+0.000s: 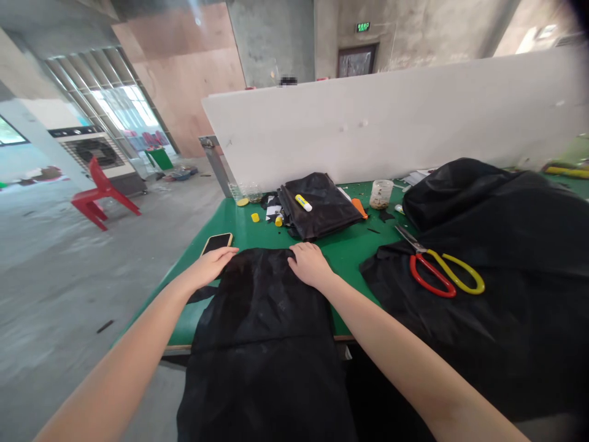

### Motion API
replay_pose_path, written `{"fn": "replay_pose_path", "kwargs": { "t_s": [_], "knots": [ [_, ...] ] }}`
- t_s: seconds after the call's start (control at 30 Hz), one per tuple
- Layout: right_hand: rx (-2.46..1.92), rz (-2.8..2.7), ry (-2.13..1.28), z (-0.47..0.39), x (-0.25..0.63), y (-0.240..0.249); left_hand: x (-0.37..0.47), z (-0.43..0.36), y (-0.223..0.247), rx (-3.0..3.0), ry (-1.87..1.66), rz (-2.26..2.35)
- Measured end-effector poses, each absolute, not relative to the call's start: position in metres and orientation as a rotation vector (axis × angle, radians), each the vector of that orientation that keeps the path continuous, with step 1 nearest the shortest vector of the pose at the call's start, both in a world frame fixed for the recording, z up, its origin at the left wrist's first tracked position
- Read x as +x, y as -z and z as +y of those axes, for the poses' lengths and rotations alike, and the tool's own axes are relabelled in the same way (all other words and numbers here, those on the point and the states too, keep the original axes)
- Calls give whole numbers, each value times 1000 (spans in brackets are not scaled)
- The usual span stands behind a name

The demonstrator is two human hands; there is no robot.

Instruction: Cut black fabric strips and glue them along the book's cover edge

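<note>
A long piece of black cloth (271,307) lies over the near part of the green table and hangs down its front edge toward me. At its far left corner, my left hand (212,268) is closed on the edge, fingers pointing right. My right hand (311,264) grips the far right corner, with the fingertips bent at the edge. Beyond that hand is a stack of folded black cloth (317,215) with a yellow and white glue stick (303,203) on top. Scissors (437,267) with one red and one yellow handle rest on a larger black heap (506,258) at right.
A phone (217,244) lies just past my left hand on the green table (184,328). Yellow caps (255,217), an orange tool (359,207) and a clear plastic cup (381,195) stand farther back. A white board (368,123) borders the far side. A red chair (101,193) stands left.
</note>
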State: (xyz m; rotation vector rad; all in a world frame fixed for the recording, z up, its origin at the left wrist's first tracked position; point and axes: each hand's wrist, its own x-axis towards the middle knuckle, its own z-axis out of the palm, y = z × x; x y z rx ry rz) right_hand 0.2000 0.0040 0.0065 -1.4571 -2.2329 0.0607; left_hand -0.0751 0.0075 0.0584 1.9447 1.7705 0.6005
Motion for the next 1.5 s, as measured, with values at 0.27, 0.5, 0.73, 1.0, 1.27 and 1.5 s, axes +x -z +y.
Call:
{"fn": "replay_pose_path", "kwargs": {
  "t_s": [0.27,0.5,0.73,1.0,1.27,1.5],
  "knots": [
    [-1451,-2221,-94,4,201,-6,-70,0,-65,1557,-785,1478],
    [-1447,-2220,-96,2,201,-8,-69,22,-33,1903,-876,1692],
    [-1460,-2223,-104,4,201,-7,-75,33,-28,1966,-713,1731],
    [-1446,-2228,-102,2,201,-7,-87,21,-50,1592,-782,1552],
    [-1457,-2225,-109,3,201,-5,-70,15,-49,1978,-558,1362],
    [-1459,-2219,-104,2,202,-7,-71,30,-33,2373,-291,1626]
  ]
}}
